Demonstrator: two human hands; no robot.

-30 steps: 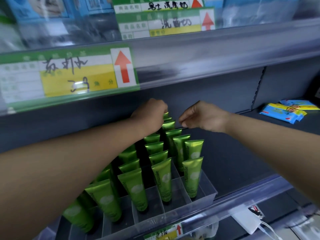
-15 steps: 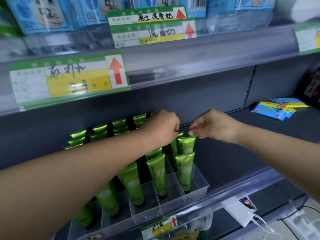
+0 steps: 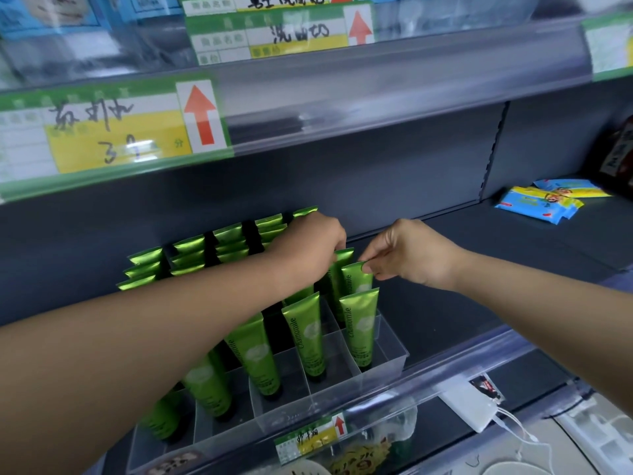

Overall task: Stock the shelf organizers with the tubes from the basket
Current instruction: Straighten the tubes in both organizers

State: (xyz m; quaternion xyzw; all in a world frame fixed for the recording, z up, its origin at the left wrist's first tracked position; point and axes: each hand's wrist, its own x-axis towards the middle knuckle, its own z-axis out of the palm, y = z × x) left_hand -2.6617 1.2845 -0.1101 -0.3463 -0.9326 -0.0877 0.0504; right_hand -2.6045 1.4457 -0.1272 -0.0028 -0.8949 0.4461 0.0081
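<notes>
OK so the main change from a second ago: the right hand was hanging just above the back of the clear divided organizer with thumb and forefinger pinched on nothing I could see. Now that pinch sits on the crimped top edge of a green Chamomile tube, the second one back from the organizer's front wall in its rightmost lane. The tube stands upright right behind the front tube of that lane.

The left hand has barely budged. It's knuckles-up over the next lane in from the organizer's right side, fingers curled down among the tube tops. Honestly can't tell if it's gripping one or just steadying the row, since the fingertips are hidden.

My read is that this tube is getting seated or straightened. The organizer's lanes look mostly full, so stocking seems well along. The basket isn't in view, so no idea how many are left.

A few blue-and-yellow packets lie well off to the organizer's right on the same shelf.
</notes>
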